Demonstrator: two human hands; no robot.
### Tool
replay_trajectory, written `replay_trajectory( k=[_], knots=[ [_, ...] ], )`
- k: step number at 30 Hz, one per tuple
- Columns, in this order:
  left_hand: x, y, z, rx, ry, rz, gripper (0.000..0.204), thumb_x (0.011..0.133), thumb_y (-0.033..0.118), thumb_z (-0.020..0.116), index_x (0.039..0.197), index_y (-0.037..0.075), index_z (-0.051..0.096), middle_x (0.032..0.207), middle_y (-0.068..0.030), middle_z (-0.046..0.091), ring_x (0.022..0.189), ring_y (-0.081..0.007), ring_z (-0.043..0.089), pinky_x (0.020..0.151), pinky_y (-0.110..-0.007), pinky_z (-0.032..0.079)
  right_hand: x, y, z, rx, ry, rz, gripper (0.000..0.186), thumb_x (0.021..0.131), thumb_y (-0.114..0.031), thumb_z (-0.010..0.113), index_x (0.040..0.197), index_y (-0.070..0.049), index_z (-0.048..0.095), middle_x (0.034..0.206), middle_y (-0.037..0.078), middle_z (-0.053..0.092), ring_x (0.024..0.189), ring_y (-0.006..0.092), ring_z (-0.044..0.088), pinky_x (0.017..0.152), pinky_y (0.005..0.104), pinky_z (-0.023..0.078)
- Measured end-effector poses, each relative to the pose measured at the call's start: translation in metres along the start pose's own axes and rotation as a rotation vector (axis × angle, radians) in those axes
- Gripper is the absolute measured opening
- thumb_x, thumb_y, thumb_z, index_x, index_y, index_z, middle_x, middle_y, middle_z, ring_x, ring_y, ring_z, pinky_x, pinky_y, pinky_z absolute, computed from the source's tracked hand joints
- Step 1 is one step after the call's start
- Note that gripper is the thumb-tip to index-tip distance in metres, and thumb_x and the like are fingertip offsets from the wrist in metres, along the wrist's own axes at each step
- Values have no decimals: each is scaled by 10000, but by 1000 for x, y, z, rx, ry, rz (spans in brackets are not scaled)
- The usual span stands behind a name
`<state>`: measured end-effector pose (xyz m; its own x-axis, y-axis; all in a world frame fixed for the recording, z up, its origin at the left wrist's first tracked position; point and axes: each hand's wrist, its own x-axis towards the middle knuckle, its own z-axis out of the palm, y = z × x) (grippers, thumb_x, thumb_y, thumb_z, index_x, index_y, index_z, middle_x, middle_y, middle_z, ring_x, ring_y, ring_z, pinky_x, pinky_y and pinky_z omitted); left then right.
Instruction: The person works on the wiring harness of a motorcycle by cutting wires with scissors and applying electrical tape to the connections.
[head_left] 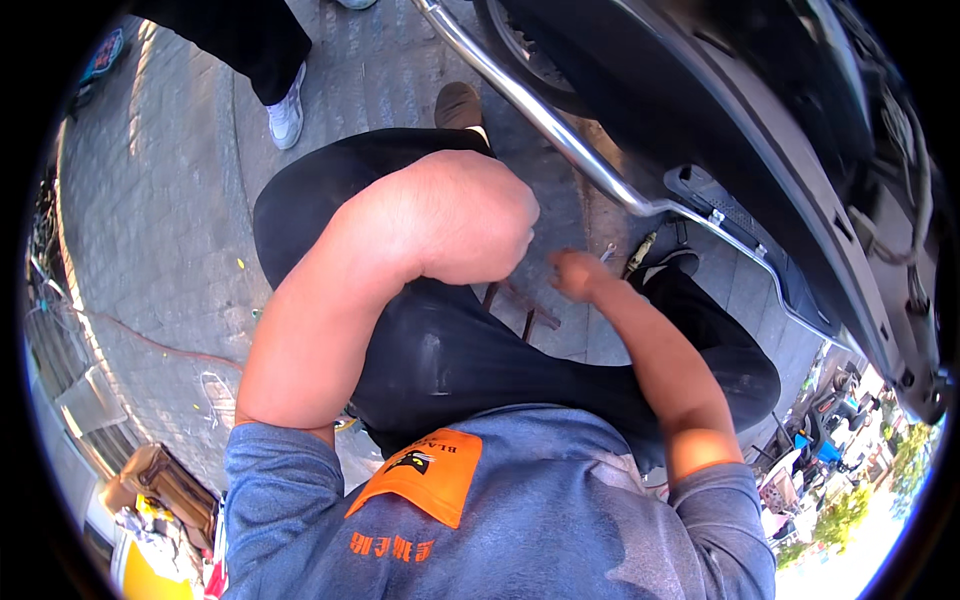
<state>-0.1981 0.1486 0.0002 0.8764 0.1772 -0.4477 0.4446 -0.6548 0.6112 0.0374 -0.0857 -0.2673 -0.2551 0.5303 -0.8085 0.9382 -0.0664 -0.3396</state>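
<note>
Right grip (577, 276) — near silver tool (608, 252)

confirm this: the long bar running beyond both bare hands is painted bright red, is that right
Not quite: the colour is wrong. The long bar running beyond the bare left hand and bare right hand is shiny silver, as the head view shows.

Two hands (490, 222) (577, 276), one chrome bar (540, 112), one shirt (550, 490), one orange flap (452, 490) and at least three shoes (458, 104) (286, 116) (682, 261) show.
</note>
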Motion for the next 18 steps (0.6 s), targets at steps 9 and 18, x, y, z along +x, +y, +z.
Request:
replay_trajectory(
  k=[9,18],
  knots=[
    [20,31,-3,-135,-36,53,231,874,179,711,984,0,805,910,-221,799,910,-411,804,784,-506,648,112,-84,64,-49,-311,15,475,1001,-357,689,1361,-48,723,1334,248,760,1252,408,739,1065,506,595],
    [48,45,24,-272,120,-134,323,902,68,664,1195,-54,725,1173,-315,760,1087,-482,771,875,-524,649,158,-88,45,-3,-268,109,509,981,-380,703,1371,-53,715,1286,242,776,1212,409,751,1044,514,597]
  ],
)
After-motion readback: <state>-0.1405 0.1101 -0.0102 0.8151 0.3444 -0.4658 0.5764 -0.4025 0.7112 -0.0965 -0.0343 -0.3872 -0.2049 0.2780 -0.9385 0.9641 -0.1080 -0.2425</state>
